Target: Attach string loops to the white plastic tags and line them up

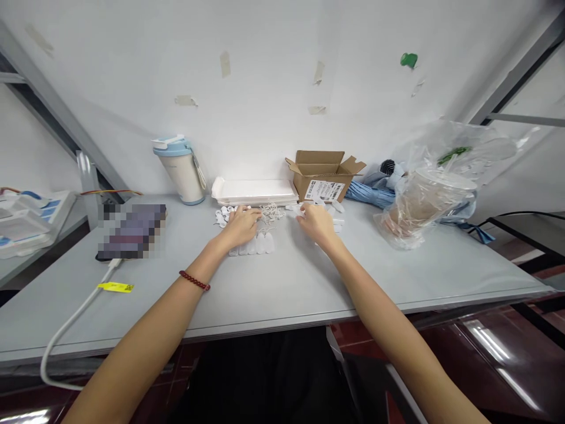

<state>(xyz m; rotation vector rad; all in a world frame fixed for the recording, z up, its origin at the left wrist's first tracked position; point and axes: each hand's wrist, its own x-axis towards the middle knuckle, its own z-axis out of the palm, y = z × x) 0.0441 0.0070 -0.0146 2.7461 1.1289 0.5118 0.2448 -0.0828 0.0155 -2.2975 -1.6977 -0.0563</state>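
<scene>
White wall [273,129] with some bits of old tape stands behind a grey table [273,294]. On this table, a row of translucent teardrop-shaped pieces [265,243] lies just beside the left hand [242,228], on its near side. The long axis of the row runs from left to right, and the left hand is nearer to it than the right hand [318,224]. The left hand is low over small white parts [223,217], its fingers stretched out and rather close together; whether it grips something, I cannot tell. The right hand has its fingers bent downward beside loose clear pieces [338,206], but its fingertips are hidden, so I cannot tell if they pinch one. Between both hands lie tangled white cords [270,213]. Behind them are white flat packets [260,191] and, to their right, an open cardboard box [324,189].
</scene>
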